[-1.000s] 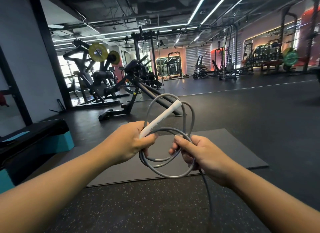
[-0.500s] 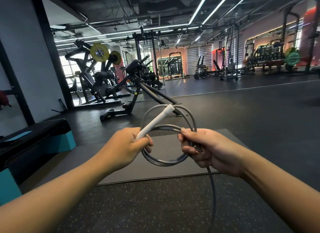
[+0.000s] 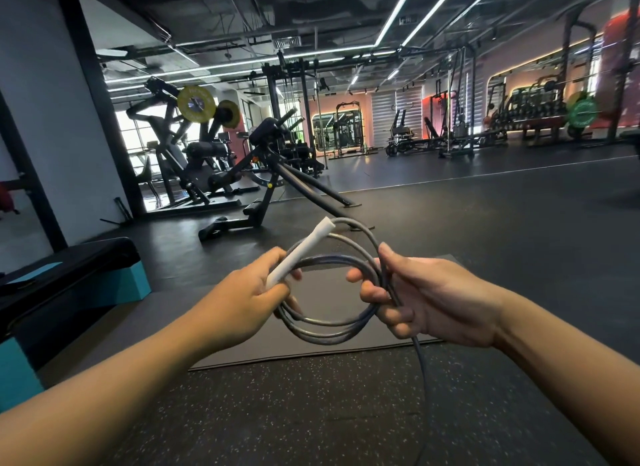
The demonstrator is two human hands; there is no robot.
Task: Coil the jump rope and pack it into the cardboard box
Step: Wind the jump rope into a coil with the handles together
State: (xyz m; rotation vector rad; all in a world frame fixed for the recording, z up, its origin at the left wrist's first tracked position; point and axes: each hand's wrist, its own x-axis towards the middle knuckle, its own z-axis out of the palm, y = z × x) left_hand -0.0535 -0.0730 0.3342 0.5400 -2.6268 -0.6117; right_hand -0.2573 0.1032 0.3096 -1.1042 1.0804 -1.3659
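A grey jump rope (image 3: 325, 330) hangs in several loops between my hands at the centre of the head view. My left hand (image 3: 239, 302) grips the rope's white handle (image 3: 299, 254), which points up and to the right, together with the left side of the loops. My right hand (image 3: 426, 302) holds the right side of the coil, fingers curled round the cords. One loose strand (image 3: 422, 379) trails down from my right hand toward the floor and out of view. No cardboard box is in view.
A grey exercise mat (image 3: 311, 347) lies on the speckled rubber floor under my hands. A black and teal step platform (image 3: 69, 285) stands at the left. A black weight machine (image 3: 263, 174) stands ahead, with more gym racks (image 3: 450, 133) far back.
My right hand has brought another length of rope round onto the coil, and the loops have drawn tighter and more even. The white handle has stayed in my left hand.
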